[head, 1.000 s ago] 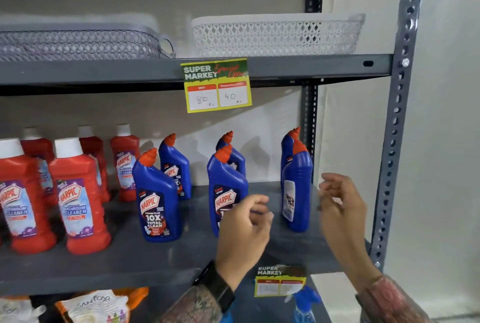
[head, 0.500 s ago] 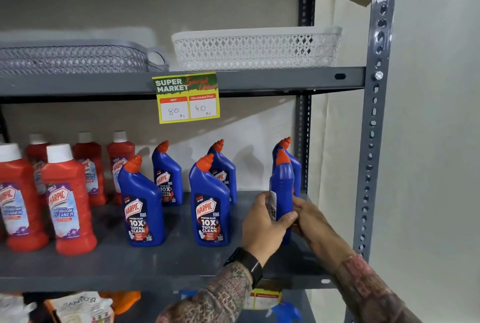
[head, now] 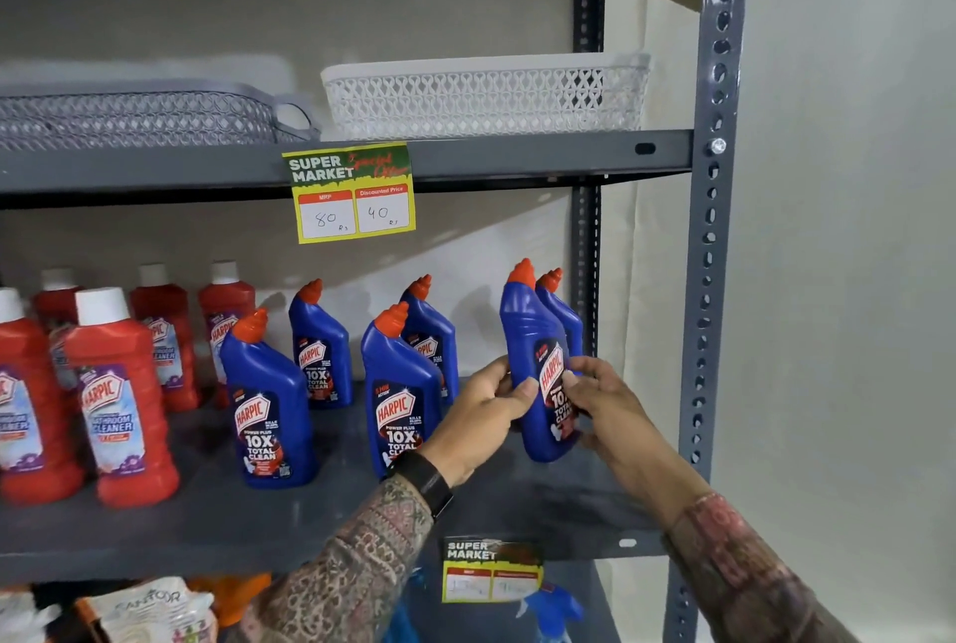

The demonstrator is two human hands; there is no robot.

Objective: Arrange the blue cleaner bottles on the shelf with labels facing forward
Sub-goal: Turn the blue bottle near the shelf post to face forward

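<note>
Several blue cleaner bottles with orange caps stand on the grey middle shelf. My left hand and my right hand both grip the front right blue bottle, which is tilted with its label turned partly toward me and to the right. Another blue bottle stands just behind it by the rear post. The front left bottle and front middle bottle show their labels forward, as do the two behind, a back left bottle and a back middle bottle.
Red bathroom cleaner bottles fill the shelf's left part. A grey basket and a white basket sit on the upper shelf, with a yellow price tag on its edge. The grey upright post bounds the right side.
The right front bottle has been lifted and turned between both hands, so its label now shows partly toward the front. One second ago both hands were still reaching, holding nothing.
</note>
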